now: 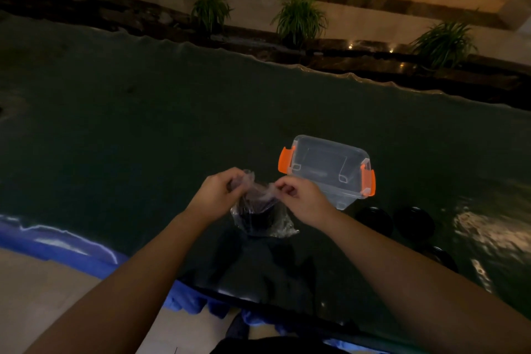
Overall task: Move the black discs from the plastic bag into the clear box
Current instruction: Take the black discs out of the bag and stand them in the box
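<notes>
A clear plastic bag [260, 217] stands on the dark table [143, 123], with black discs showing dimly through its lower part. My left hand [217, 195] pinches the bag's top edge on the left. My right hand [301, 198] pinches the top edge on the right, and the opening is stretched between them. The clear box [327, 171] with orange latches sits just behind and to the right of my right hand, its lid off and nothing visible inside. Two black discs [373, 220] [413, 223] lie on the table to the right of the bag, and another dark disc [444, 257] sits nearer me.
The table's near edge is trimmed in blue [71, 250] and curves across the lower left. Its far edge runs along a ledge with several potted plants [298, 19]. A bright reflection [485, 230] lies on the table at the right.
</notes>
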`<action>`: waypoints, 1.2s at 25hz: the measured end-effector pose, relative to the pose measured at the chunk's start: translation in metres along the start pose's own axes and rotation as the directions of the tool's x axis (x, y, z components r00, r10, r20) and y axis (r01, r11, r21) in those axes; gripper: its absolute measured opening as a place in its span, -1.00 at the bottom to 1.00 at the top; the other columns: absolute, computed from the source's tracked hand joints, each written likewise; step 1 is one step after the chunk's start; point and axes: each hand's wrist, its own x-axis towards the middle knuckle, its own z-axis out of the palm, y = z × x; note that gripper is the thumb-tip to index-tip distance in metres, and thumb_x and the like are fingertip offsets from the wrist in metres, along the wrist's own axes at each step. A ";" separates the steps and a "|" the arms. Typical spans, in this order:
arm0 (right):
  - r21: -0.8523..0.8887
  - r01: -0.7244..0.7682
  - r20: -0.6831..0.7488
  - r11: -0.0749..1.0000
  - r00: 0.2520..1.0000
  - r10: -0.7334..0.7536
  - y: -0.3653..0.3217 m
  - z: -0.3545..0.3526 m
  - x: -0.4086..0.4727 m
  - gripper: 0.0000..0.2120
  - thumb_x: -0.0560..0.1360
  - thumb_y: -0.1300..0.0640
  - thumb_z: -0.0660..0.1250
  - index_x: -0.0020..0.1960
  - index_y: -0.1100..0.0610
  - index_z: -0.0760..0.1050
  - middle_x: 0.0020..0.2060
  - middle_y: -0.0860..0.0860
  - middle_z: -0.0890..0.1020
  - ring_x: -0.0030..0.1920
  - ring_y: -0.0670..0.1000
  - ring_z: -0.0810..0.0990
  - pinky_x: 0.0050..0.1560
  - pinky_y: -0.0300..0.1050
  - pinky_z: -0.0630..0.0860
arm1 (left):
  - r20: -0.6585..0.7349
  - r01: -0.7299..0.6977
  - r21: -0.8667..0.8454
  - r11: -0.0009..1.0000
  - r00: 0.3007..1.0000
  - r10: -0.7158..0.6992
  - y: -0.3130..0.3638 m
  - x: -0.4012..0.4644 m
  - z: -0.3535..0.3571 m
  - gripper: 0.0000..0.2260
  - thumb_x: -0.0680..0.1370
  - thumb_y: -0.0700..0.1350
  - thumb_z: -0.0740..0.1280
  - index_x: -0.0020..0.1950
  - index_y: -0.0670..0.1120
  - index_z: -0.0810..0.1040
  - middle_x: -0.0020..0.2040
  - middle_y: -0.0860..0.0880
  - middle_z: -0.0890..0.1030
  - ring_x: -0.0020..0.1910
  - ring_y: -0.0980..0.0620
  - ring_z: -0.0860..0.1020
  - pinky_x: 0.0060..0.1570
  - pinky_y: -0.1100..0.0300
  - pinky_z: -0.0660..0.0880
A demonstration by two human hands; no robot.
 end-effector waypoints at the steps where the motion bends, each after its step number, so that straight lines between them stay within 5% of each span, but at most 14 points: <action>1: 0.003 0.001 -0.012 1.000 1.000 -0.001 0.002 -0.002 -0.001 -0.91 0.61 0.09 0.37 0.06 0.00 0.64 -0.12 -0.10 0.68 -0.11 -0.16 0.63 -0.03 -0.11 0.61 | -0.014 -0.013 -0.004 1.000 1.000 0.013 0.002 -0.001 -0.003 -0.91 0.56 -0.05 0.43 -0.13 0.08 0.58 -0.24 0.05 0.58 -0.24 0.12 0.56 -0.20 0.17 0.53; 6: 0.064 -0.054 -0.048 0.997 0.997 0.057 0.007 -0.011 -0.005 -0.86 0.55 0.04 0.43 0.09 -0.02 0.57 -0.05 -0.08 0.67 -0.03 -0.12 0.64 0.04 0.04 0.64 | -0.062 -0.068 0.002 0.998 0.996 0.068 0.013 -0.003 -0.015 -0.84 0.49 0.05 0.48 -0.20 0.06 0.55 -0.25 0.03 0.59 -0.23 0.06 0.56 -0.28 0.27 0.47; 10: -0.061 0.135 -0.071 0.989 0.988 -0.139 -0.013 -0.015 -0.010 -0.59 0.44 -0.08 0.51 0.22 -0.15 0.46 0.11 -0.21 0.52 0.13 -0.25 0.50 0.06 -0.29 0.47 | -0.081 -0.132 0.037 0.991 0.988 0.135 0.021 -0.006 -0.019 -0.82 0.46 0.02 0.53 -0.18 0.05 0.55 -0.26 0.06 0.60 -0.25 0.06 0.57 -0.29 0.30 0.47; 14: -0.178 0.278 -0.027 0.944 0.957 -0.287 -0.031 -0.016 -0.012 -0.89 0.56 0.00 0.39 0.08 -0.13 0.58 -0.04 -0.25 0.54 0.04 -0.27 0.50 0.01 -0.26 0.45 | -0.080 -0.204 0.074 0.976 0.974 0.210 0.026 -0.011 -0.029 -0.86 0.45 0.03 0.51 -0.13 0.14 0.56 -0.21 0.12 0.59 -0.21 0.10 0.57 -0.26 0.35 0.47; 18: -0.127 0.283 -0.053 0.951 0.955 -0.292 -0.033 -0.027 -0.018 -0.91 0.58 0.06 0.37 0.06 -0.04 0.61 -0.06 -0.18 0.63 -0.02 -0.22 0.59 0.02 -0.15 0.61 | -0.103 -0.264 0.139 0.954 0.955 0.279 0.031 -0.020 -0.038 -0.87 0.48 -0.11 0.53 -0.07 0.06 0.62 -0.15 0.11 0.58 -0.19 0.11 0.57 -0.19 0.23 0.53; 22: -0.152 0.327 -0.106 0.933 0.933 -0.345 -0.027 -0.041 -0.023 -0.90 0.57 0.07 0.40 0.05 0.04 0.66 -0.07 -0.10 0.63 -0.02 -0.16 0.57 0.01 -0.20 0.55 | -0.058 -0.308 0.233 0.922 0.942 0.330 0.046 -0.033 -0.040 -0.91 0.50 -0.09 0.50 -0.07 0.04 0.62 -0.06 0.07 0.61 -0.01 0.09 0.56 -0.05 0.28 0.48; 24: -0.214 0.371 -0.112 0.903 0.909 -0.400 -0.027 -0.047 -0.027 -0.88 0.57 0.07 0.41 0.05 0.07 0.66 -0.06 -0.06 0.62 0.02 -0.14 0.50 0.04 -0.30 0.42 | 0.008 -0.286 0.217 0.933 0.957 0.291 0.055 -0.039 -0.038 -0.94 0.54 -0.06 0.44 -0.03 0.05 0.60 -0.07 0.04 0.59 0.02 0.07 0.55 -0.08 0.36 0.46; 30: -0.323 0.514 0.106 0.794 0.854 -0.510 -0.032 -0.064 -0.042 -0.95 0.56 0.09 0.40 -0.02 0.05 0.61 -0.08 -0.07 0.61 0.07 -0.07 0.51 0.09 -0.03 0.53 | 0.232 -0.110 0.566 0.817 0.972 -0.030 0.082 -0.052 -0.029 -0.84 0.61 0.22 0.17 -0.02 0.18 0.40 -0.07 0.07 0.53 0.04 0.01 0.48 0.07 -0.11 0.48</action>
